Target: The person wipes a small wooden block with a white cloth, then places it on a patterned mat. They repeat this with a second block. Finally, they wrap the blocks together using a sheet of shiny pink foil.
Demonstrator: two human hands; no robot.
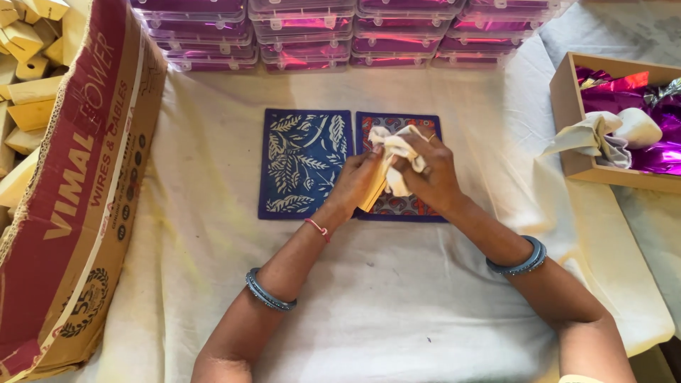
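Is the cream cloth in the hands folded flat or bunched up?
Bunched up: the cream cloth shows crumpled creases, gripped by the right hand against a pale flat piece.

Bare forearms, no sleeves. L wrist: red thread band (318, 228), blue-grey bangles (269, 291). R wrist: similar bangles (518, 261); possibly finger ring (431, 136).

A single head-worn camera looks steeply down from above and just behind the person's forearms, facing away from the body across the cloth-covered table (397, 298); both arms enter from the lower edge and meet near the frame's centre. The view is close; a cardboard carton (78, 206) fills the left edge, stacked clear boxes (305, 35) line the top.
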